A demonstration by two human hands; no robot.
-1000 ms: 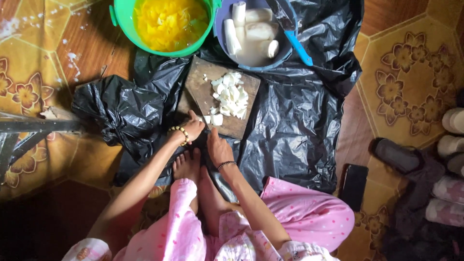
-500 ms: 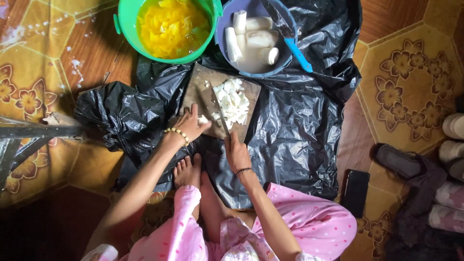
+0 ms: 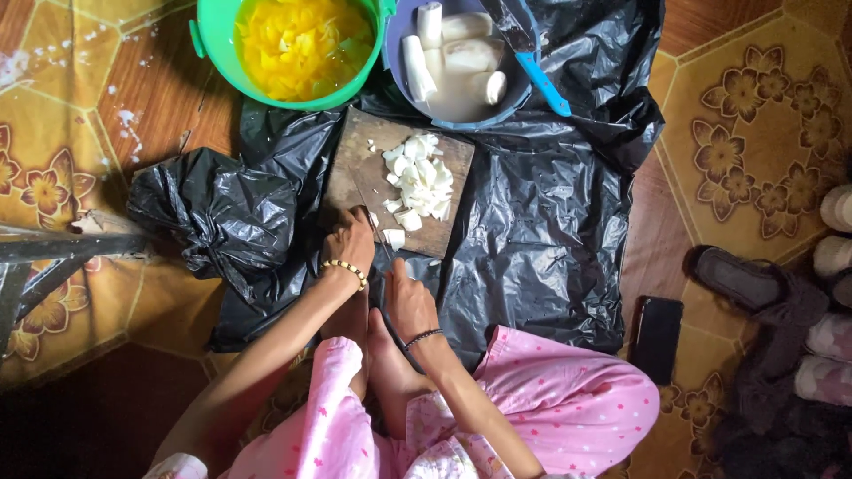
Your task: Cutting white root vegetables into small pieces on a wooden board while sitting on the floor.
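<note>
Sitting on patterned tile floor (image 3: 754, 115) | black plastic sheet (image 3: 541, 231) | right hand (image 3: 410, 300) grip holding knife (image 3: 380, 241)

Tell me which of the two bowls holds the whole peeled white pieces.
The bluish-grey bowl on the right, with a blue-handled knife resting across it. The green bowl beside it holds yellow pieces in liquid.

Green bucket (image 3: 209, 53), black plastic sheet (image 3: 541, 222), pink star-dotted trousers (image 3: 568, 408).

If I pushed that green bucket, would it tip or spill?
Probably not tip: the green bucket looks wide, sitting flat on the floor. It is likely heavy, nearly full of yellow pieces in liquid, so a hard shove could slosh some over the rim.
</note>
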